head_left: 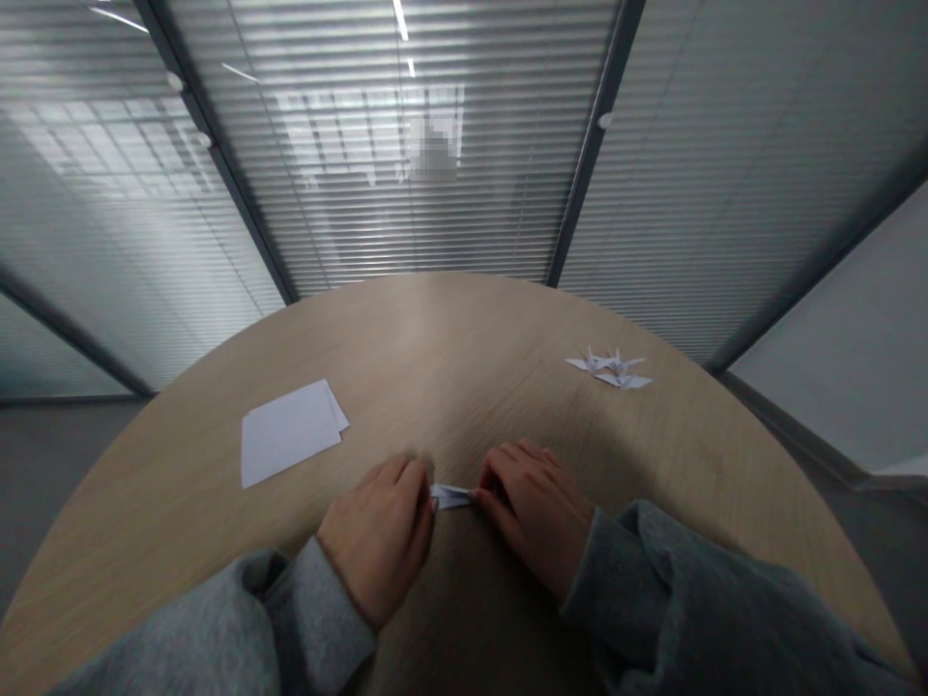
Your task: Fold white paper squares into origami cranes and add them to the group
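A small piece of folded white paper [452, 497] lies between my two hands near the front middle of the table. My left hand [384, 527] pinches its left end, thumb and fingers closed together. At the other end, my right hand [533, 507] holds the narrow tip between thumb and forefinger, with the other fingers curled. The paper is long and thin, with a crease along its length. Its left end is partly hidden behind my left fingers.
The round wooden table [449, 377] carries a few white paper sheets [290, 435] at left, slightly fanned. Several folded paper cranes [613, 367] sit close together at back right. Beyond the table's far edge stands a glass partition with blinds [406, 222].
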Available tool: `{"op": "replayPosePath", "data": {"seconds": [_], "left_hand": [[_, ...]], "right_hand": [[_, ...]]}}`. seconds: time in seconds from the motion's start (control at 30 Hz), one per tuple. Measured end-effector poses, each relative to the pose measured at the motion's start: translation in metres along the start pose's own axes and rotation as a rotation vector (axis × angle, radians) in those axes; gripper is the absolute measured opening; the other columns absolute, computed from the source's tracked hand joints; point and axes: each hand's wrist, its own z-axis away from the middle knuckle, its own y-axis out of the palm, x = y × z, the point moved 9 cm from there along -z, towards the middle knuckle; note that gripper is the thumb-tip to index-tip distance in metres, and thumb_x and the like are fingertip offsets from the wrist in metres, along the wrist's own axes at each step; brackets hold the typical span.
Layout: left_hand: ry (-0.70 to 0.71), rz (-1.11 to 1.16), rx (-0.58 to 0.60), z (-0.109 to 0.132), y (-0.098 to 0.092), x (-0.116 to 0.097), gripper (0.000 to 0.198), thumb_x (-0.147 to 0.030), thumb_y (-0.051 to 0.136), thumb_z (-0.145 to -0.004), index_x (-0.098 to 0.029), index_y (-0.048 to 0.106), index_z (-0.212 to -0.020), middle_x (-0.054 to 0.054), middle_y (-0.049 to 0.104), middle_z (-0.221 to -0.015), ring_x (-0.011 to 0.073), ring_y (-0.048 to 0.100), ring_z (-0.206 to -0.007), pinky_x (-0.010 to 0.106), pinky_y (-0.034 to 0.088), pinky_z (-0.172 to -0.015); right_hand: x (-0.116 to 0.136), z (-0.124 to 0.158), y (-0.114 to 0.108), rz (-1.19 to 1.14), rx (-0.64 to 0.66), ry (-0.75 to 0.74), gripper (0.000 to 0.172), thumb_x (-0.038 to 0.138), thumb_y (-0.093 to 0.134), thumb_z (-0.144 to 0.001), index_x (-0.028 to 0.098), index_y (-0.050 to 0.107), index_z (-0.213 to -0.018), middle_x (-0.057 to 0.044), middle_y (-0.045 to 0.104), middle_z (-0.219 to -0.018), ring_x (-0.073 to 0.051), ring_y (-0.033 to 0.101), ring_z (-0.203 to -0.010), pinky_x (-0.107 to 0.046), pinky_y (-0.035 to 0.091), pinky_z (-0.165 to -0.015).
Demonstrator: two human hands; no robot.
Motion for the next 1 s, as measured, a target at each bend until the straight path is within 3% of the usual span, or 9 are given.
{"op": "replayPosePath", "data": {"seconds": [0.27, 0.43, 1.0], "left_hand": [[0.024, 0.192, -0.127, -0.006, -0.011, 0.001, 0.013, -0.027, 0.044, -0.084, -0.020, 0.053, -0.076, 0.002, 0.058, -0.076, 0.0201, 0.055, -0.072, 0.031, 0.038, -0.063], [0.032, 0.261, -0.075, -0.009, 0.001, 0.002, 0.009, -0.026, 0.052, -0.079, -0.020, 0.053, -0.073, 0.001, 0.057, -0.072, 0.0182, 0.053, -0.067, 0.028, 0.035, -0.057], [-0.004, 0.305, -0.005, -0.011, 0.006, 0.005, 0.010, -0.026, 0.053, -0.079, -0.021, 0.058, -0.073, 0.000, 0.057, -0.073, 0.0164, 0.052, -0.066, 0.027, 0.032, -0.056]], "right_hand": [[0.000, 0.000, 0.002, -0.011, 0.017, 0.010, 0.008, 0.021, 0.057, -0.082, 0.017, 0.056, -0.076, -0.007, 0.063, -0.083, -0.024, 0.053, -0.084, -0.037, 0.036, -0.075], [-0.003, -0.002, 0.002, -0.064, 0.016, -0.004, 0.007, 0.020, 0.057, -0.082, 0.017, 0.060, -0.077, -0.005, 0.064, -0.083, -0.023, 0.054, -0.084, -0.036, 0.035, -0.075], [-0.015, -0.004, 0.000, -0.191, 0.134, 0.005, 0.004, 0.018, 0.066, -0.073, 0.019, 0.069, -0.075, -0.002, 0.065, -0.067, -0.018, 0.056, -0.074, -0.032, 0.036, -0.071]]}}
